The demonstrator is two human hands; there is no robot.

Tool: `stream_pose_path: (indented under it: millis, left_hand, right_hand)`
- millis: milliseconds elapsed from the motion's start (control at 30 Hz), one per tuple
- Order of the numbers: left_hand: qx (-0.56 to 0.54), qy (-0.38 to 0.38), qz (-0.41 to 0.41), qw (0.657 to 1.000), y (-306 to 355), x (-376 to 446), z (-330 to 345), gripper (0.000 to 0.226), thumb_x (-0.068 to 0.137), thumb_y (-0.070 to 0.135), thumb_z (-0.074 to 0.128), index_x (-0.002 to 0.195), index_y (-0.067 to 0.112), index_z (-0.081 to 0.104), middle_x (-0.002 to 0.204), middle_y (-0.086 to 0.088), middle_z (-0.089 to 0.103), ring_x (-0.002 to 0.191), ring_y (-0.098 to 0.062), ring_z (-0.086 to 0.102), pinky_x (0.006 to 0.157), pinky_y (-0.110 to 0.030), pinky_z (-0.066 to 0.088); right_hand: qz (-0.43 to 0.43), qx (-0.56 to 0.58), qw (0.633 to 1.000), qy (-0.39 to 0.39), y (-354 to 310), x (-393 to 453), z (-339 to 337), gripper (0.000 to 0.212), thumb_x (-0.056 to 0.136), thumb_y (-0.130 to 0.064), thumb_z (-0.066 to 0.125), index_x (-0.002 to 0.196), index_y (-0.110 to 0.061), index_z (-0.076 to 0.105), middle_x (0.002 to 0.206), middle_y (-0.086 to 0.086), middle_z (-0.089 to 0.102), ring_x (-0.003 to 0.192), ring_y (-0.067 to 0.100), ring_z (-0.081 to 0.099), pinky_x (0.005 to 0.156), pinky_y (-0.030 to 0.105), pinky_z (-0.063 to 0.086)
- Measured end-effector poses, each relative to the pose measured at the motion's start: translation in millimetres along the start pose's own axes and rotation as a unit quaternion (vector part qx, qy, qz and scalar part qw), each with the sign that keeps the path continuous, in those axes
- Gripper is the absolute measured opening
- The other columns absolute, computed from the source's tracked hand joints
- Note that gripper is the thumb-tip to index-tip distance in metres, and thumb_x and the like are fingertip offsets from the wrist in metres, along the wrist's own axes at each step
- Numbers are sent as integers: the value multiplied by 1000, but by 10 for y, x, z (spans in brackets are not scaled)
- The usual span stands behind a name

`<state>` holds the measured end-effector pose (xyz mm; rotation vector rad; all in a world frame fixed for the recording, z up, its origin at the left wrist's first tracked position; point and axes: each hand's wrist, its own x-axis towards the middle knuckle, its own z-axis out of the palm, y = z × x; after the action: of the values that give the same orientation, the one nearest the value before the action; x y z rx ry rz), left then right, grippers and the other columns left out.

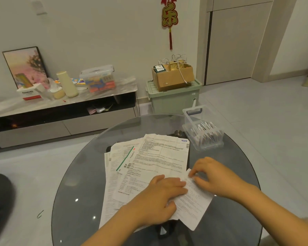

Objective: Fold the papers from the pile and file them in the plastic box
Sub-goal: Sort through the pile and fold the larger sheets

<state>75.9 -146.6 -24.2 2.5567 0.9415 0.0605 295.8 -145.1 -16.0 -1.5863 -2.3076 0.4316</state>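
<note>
Behind, the clear plastic box (204, 132) of folded papers stands beside the pile (149, 162) on the glass table (75, 183). Left hand (160, 197) presses flat on a small sheet (194, 205); right hand (215, 176) pinches its upper edge.

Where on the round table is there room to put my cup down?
Bare glass table lies left of the paper pile, up to the rim, and at the far edge behind it. The right side is crowded: the plastic box, both hands and the paper being folded.
</note>
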Motion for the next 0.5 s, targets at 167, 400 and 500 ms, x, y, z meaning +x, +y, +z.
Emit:
stream_pose_path:
  millis: [167,400,500]
  left_hand:
    - [66,2,-27,997,-101,-72,77,66,81,44,15,146,36,26,156,16,15,142,2,2,114,-28,-16]
    - [168,22,-115,979,-118,-46,83,77,80,62,3,149,32,16,151,7,21,139,-12,11,114,-40,-14]
    - [191,28,-128,973,-150,-27,66,81,78,67,3,149,30,15,142,4,26,135,-15,17,113,-41,-14]
  right_hand:
    - [-10,-10,1000,-27,28,2,40,24,89,-31,52,108,-31,66,107,-18,58,103,3,46,88,18,39]
    - [-67,-12,997,-39,-36,111,88,37,84,-50,59,117,-34,63,121,-20,52,113,-1,35,92,7,24]
    - [-79,-14,994,-69,-84,126,128,51,78,-60,61,122,-36,58,125,-22,47,115,-5,28,90,4,19]
